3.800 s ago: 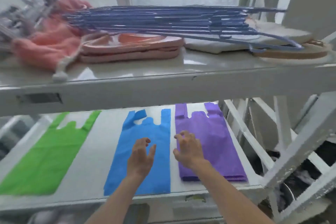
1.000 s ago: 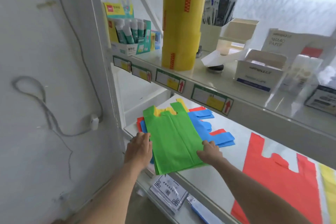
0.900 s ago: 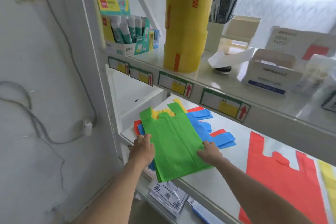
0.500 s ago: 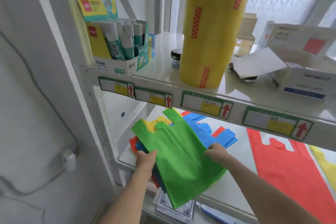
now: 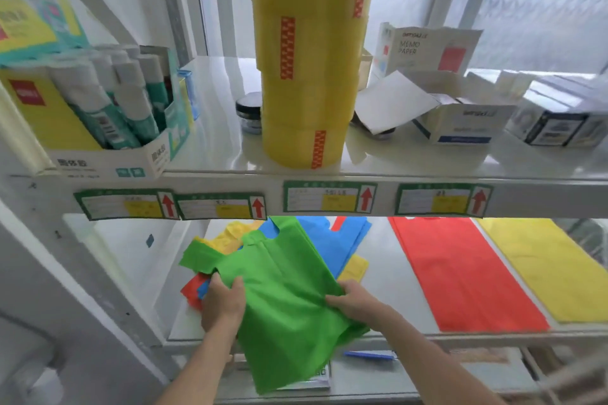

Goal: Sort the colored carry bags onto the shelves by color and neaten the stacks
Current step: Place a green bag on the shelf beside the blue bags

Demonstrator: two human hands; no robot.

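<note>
While "MEMO PAPER" box sat upper right, gripped smooth green bag with left hand and right hand fingers closed.

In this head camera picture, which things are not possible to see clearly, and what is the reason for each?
- Mixed pile on the lower shelf: the green bag covers most of it, so the bag count is unknown.
- Shelf labels: print too small and blurred.
- Red bag and yellow bag: handles hidden behind the shelf edge.
- Left hand and right hand: fingers partly under the green fabric.
</note>
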